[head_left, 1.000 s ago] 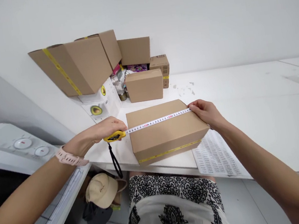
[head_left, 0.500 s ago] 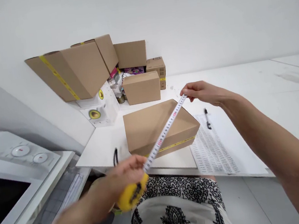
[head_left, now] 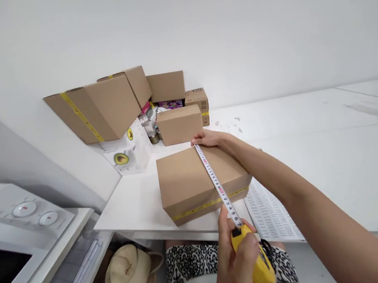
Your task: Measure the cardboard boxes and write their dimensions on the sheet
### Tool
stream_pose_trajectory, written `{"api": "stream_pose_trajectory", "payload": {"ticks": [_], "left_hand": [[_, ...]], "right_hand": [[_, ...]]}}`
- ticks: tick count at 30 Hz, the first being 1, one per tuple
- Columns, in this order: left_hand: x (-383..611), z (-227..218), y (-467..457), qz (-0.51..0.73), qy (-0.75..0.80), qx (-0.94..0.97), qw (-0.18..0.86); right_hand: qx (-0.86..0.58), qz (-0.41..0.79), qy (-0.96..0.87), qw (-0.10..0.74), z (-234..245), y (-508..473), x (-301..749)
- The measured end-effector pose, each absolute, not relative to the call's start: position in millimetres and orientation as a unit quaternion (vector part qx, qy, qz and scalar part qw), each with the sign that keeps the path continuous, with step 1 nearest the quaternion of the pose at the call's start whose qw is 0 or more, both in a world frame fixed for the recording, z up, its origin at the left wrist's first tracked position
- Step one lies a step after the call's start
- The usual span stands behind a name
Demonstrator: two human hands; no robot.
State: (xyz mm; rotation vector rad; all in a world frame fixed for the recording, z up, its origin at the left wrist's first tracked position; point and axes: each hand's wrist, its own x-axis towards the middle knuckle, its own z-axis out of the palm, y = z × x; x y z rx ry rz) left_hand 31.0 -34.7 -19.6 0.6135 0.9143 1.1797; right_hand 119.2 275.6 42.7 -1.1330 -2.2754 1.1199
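Note:
A closed cardboard box with yellow tape along its near side lies on the white table. My left hand is closed around the yellow case of a tape measure, in front of the box and above my lap. From the case, the white blade runs out across the box top to its far edge. There my right hand pinches the blade's end, with the forearm reaching over the box's right side.
Behind the box stand a smaller carton, stacked cardboard boxes and a white avocado-print box. A printed sheet lies on the right. A microwave is at left, with a beige cap on a shelf below.
My left hand has swung right with the tape measure case, and my right hand has moved left to the box's far edge. The blade's slant across the box has reversed.

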Motion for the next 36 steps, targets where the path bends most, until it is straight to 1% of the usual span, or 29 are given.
{"api": "stream_pose_trajectory", "payload": {"ticks": [2,6,9,14,19,23,28,36], "left_hand": [[32,-25,-34,0.528,0.398,0.255,0.705],[40,-34,-36,0.525,0.355,0.259,0.729],[45,-34,-34,0.507,0.353,0.275,0.737],[40,-32,-24,0.514,0.360,0.277,0.728],[34,-22,-21,0.506,0.377,0.267,0.729],[33,-16,-14,0.514,0.379,0.272,0.720],[33,-19,0,0.536,0.370,0.283,0.704],[35,-19,0,0.548,0.375,0.283,0.692]], "right_hand": [[-0.410,0.422,-0.780,0.213,42,257,123],[-0.380,0.468,-0.730,0.322,46,201,139],[-0.365,0.490,-0.709,0.351,54,170,146],[-0.387,0.494,-0.699,0.341,62,163,139],[-0.374,0.510,-0.698,0.335,54,169,143],[-0.387,0.497,-0.706,0.322,45,184,141],[-0.412,0.466,-0.734,0.272,38,223,131],[-0.402,0.416,-0.789,0.207,20,280,122]]}}
